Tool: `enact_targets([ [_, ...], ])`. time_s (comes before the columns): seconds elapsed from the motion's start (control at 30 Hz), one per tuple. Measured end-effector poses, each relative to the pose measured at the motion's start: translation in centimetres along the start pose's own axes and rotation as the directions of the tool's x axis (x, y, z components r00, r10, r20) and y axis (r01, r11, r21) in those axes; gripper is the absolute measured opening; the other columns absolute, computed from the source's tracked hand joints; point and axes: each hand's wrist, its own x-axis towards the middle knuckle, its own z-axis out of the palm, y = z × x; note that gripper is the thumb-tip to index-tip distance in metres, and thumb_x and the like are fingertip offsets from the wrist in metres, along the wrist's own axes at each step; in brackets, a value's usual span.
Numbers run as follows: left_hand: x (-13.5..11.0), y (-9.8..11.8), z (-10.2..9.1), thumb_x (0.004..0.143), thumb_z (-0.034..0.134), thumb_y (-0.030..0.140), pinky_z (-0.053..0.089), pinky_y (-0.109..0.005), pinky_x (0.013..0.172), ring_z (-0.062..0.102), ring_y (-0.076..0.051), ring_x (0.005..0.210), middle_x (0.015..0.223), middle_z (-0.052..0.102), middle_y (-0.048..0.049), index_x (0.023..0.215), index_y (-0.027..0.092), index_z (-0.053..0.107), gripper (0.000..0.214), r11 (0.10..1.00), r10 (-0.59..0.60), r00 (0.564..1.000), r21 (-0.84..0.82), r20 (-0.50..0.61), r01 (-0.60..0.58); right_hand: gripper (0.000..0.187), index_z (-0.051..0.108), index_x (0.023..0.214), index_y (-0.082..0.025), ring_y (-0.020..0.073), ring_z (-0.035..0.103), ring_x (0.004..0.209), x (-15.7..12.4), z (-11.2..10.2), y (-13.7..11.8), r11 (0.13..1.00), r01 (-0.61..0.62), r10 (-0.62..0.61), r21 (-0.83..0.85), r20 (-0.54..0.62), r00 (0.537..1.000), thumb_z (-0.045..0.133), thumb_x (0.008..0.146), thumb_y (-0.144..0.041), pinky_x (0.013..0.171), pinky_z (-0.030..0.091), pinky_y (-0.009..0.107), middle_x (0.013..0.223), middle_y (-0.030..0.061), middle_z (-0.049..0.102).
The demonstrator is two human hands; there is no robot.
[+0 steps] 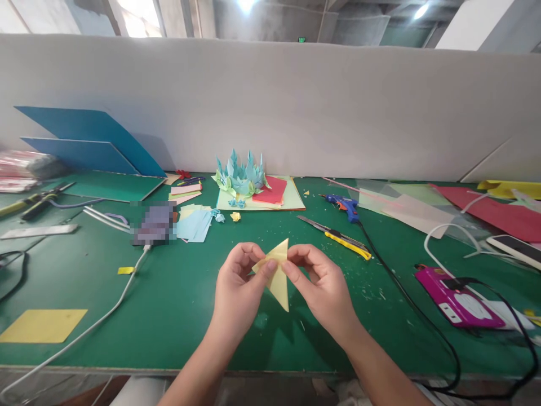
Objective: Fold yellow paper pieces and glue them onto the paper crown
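Between my two hands, above the green table, is a pale yellow folded paper [279, 287] with pointed ends at top and bottom. My left hand [240, 282] pinches its left side between thumb and fingers. On the other edge, my right hand [319, 282] grips the paper with thumb and bent fingertips. Beyond the hands stands a blue and green folded-paper lotus [240, 175] on a stack of coloured sheets. A small yellow folded piece [235, 216] and little blue folded pieces [217, 215] lie in front of it.
A yellow utility knife [346, 244] and a blue glue gun [344, 207] lie to the right, its black cord running to a pink power strip [459, 299]. Left are light blue paper sheets [194, 224], a yellow sheet [44, 326] and a white cable [114, 307].
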Motion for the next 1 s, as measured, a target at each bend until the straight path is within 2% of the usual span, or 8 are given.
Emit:
enact_targets([
  [0.07, 0.03, -0.11, -0.03, 0.061, 0.078, 0.025, 0.041, -0.017, 0.052, 0.05, -0.007, 0.054, 0.058, 0.058, 0.0052, 0.061, 0.018, 0.057, 0.023, 0.999, 0.035, 0.999, -0.002, -0.04, -0.035, 0.012, 0.054, 0.084, -0.022, 0.0142, 0.061, 0.069, -0.09, 0.04, 0.1, 0.999, 0.049, -0.049, 0.023, 0.01, 0.999, 0.061, 0.082, -0.032, 0.065, 0.052, 0.026, 0.074, -0.0001, 0.062],
  [0.13, 0.09, -0.09, -0.15, 0.061, 0.078, 0.027, 0.045, -0.02, 0.057, 0.055, -0.009, 0.059, 0.062, 0.063, 0.002, 0.061, 0.017, 0.064, 0.017, 1.0, 0.024, 0.997, 0.007, -0.075, -0.023, 0.016, 0.051, 0.086, -0.023, 0.0145, 0.06, 0.071, -0.24, 0.06, 0.04, 0.994, 0.11, -0.11, 0.007, 0.039, 0.993, 0.063, 0.081, -0.032, 0.067, 0.051, 0.027, 0.077, -0.0002, 0.061],
  [0.23, 0.15, 0.11, -0.33, 0.062, 0.078, 0.03, 0.049, -0.024, 0.06, 0.06, -0.013, 0.065, 0.072, 0.072, -0.003, 0.07, 0.018, 0.073, 0.016, 0.999, -0.02, 0.994, 0.022, -0.105, 0.023, 0.024, 0.051, 0.087, -0.024, 0.0168, 0.059, 0.077, -0.49, 0.04, -0.19, 0.975, 0.202, -0.193, -0.089, 0.104, 0.976, 0.068, 0.078, -0.038, 0.071, 0.051, 0.029, 0.083, 0.0013, 0.061],
  [0.37, 0.09, 0.19, -0.46, 0.064, 0.078, 0.032, 0.05, -0.022, 0.061, 0.062, -0.013, 0.068, 0.079, 0.075, -0.0038, 0.079, 0.02, 0.077, 0.02, 0.999, -0.028, 0.993, 0.016, -0.117, 0.031, 0.03, 0.049, 0.086, -0.024, 0.0186, 0.06, 0.083, -0.63, 0.03, -0.26, 0.95, 0.255, -0.229, -0.178, 0.156, 0.961, 0.073, 0.074, -0.039, 0.073, 0.049, 0.03, 0.09, 0.0019, 0.063],
  [0.53, 0.07, 0.06, -0.55, 0.062, 0.08, 0.034, 0.05, -0.022, 0.061, 0.062, -0.013, 0.067, 0.078, 0.075, -0.0037, 0.081, 0.019, 0.077, 0.025, 0.998, -0.063, 0.992, -0.028, -0.113, 0.06, 0.017, 0.049, 0.083, -0.025, 0.0173, 0.061, 0.082, -0.49, 0.15, -0.08, 0.924, 0.312, -0.295, -0.222, 0.108, 0.949, 0.066, 0.08, -0.026, 0.075, 0.048, 0.031, 0.089, 0.0014, 0.063],
  [0.8, 0.05, 0.35, -0.29, 0.057, 0.083, 0.036, 0.05, -0.022, 0.059, 0.062, -0.011, 0.062, 0.072, 0.071, -0.0013, 0.077, 0.016, 0.071, 0.03, 0.984, -0.135, 0.986, -0.127, -0.102, 0.121, 0.012, 0.055, 0.074, -0.024, 0.0188, 0.062, 0.079, -0.22, -0.07, -0.51, 0.898, 0.346, -0.349, -0.273, 0.038, 0.936, 0.063, 0.083, -0.026, 0.071, 0.049, 0.033, 0.082, 0.002, 0.064],
  [1.0, -0.03, 0.27, -0.23, 0.058, 0.082, 0.029, 0.05, -0.021, 0.061, 0.061, -0.01, 0.065, 0.074, 0.07, -0.0006, 0.081, 0.017, 0.07, 0.029, 0.997, -0.053, 0.991, -0.066, -0.123, 0.046, 0.006, 0.063, 0.077, -0.024, 0.0171, 0.061, 0.073, -0.26, -0.22, -0.51, 0.886, 0.368, -0.38, -0.281, 0.014, 0.925, 0.064, 0.083, -0.024, 0.066, 0.049, 0.032, 0.078, 0.0015, 0.062],
])
